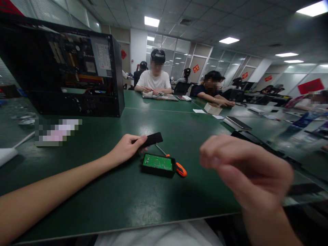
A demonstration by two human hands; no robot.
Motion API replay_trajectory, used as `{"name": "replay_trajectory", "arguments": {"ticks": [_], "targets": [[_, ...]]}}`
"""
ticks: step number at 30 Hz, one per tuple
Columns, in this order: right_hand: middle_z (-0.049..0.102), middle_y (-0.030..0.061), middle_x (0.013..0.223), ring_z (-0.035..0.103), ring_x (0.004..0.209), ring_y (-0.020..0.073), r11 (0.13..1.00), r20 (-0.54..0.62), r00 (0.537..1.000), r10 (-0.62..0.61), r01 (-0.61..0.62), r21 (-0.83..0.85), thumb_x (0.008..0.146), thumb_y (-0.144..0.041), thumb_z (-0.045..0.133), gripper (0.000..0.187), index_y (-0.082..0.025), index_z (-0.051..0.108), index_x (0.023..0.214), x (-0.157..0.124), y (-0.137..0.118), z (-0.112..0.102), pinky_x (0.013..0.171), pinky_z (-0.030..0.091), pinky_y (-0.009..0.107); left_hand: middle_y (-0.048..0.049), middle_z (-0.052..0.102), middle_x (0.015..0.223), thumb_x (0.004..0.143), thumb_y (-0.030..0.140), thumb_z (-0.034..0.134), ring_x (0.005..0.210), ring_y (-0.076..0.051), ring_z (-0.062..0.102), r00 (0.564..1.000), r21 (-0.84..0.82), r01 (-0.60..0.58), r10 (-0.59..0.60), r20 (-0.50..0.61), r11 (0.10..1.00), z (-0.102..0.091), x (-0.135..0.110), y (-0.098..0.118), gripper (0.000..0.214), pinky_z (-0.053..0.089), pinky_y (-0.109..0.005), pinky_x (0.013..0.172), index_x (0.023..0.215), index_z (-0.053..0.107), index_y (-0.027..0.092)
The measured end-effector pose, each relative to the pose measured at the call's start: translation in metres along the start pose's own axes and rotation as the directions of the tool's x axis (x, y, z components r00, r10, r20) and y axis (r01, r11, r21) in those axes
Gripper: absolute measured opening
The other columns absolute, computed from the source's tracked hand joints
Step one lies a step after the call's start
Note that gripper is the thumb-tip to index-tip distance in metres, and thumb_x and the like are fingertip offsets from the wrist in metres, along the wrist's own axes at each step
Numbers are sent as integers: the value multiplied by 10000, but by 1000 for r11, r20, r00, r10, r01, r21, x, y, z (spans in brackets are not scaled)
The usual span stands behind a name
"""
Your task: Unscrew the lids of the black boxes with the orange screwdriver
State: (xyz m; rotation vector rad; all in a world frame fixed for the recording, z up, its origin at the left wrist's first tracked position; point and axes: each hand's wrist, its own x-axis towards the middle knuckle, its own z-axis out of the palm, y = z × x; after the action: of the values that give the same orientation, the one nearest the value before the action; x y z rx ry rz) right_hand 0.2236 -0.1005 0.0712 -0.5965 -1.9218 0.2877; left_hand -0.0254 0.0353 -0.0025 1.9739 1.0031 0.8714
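My left hand (126, 148) reaches across the green table (107, 198) and grips a flat black cover piece (153, 139) by its near end. Just below it lies a small black case holding a green circuit board (158, 163). A screwdriver with an orange handle (179, 168) rests against the right side of that case, its shaft pointing up and left. My right hand (243, 171) is raised close to the camera on the right, blurred by motion, fingers curled loosely; nothing shows in it.
An open black computer case (77, 71) stands at the back left. A white sheet (6, 155) lies at the left edge. Phones or tablets (237, 123) lie to the right. Other people sit working at the far end and right side of the table.
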Motion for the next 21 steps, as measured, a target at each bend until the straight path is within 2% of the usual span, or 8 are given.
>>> {"name": "replay_trajectory", "arguments": {"ticks": [2,4,6,8,11,16,18,21], "targets": [[650,36,860,613,789,163,969,168,981,93,-50,-243,965,-278,579,60,-225,593,942,10,23,-6,701,493,311,-8,635,566,947,612,478,525,-140,523,998,70,53,-52,-24,996,-6,4,-4,612,375,-247,520,705,754,123],[676,78,1030,627,938,198,907,334,915,228,-75,-413,958,-348,597,188,-202,603,1076,11,45,-1,809,515,342,-9,671,602,923,597,528,553,-151,546,999,156,53,-51,-11,986,-10,6,-7,560,376,-245,523,736,777,131],[667,110,1152,617,1040,231,889,441,855,272,-48,-455,950,-428,599,353,-180,584,1200,6,61,13,895,514,389,-25,734,701,908,546,581,640,-175,614,999,243,-8,-1,36,970,-13,8,-9,468,420,-249,583,806,801,146],[664,125,1173,614,1049,248,890,511,812,282,-22,-456,936,-482,603,459,-165,569,1266,-2,69,28,907,514,410,-44,763,783,903,484,612,705,-190,653,995,320,-77,55,79,944,-14,8,-11,382,445,-255,640,883,807,156],[669,143,1159,613,1027,266,882,561,778,283,18,-470,935,-484,597,547,-148,521,1359,-11,71,45,892,515,427,-57,747,808,894,433,631,719,-190,656,990,409,-137,106,98,902,-14,9,-12,329,451,-256,658,957,786,150],[679,140,1150,611,1025,269,884,546,792,274,16,-468,928,-419,615,556,-134,500,1392,-15,61,49,893,510,427,-33,700,787,874,431,654,708,-174,635,983,407,-163,114,141,899,-20,7,-12,313,446,-243,645,965,742,146],[687,132,1136,617,999,258,893,500,828,255,-3,-450,923,-419,623,544,-144,514,1379,-15,54,44,877,514,418,-24,694,768,866,441,661,691,-167,625,981,394,-164,108,162,904,-22,7,-12,304,443,-240,639,916,732,150],[694,116,1140,632,974,238,894,354,900,255,-81,-440,912,-418,640,534,-182,522,1376,-18,47,26,860,522,396,-33,705,776,866,429,657,694,-170,628,977,414,-172,103,184,894,-25,7,-12,286,441,-244,641,843,732,155]]}}
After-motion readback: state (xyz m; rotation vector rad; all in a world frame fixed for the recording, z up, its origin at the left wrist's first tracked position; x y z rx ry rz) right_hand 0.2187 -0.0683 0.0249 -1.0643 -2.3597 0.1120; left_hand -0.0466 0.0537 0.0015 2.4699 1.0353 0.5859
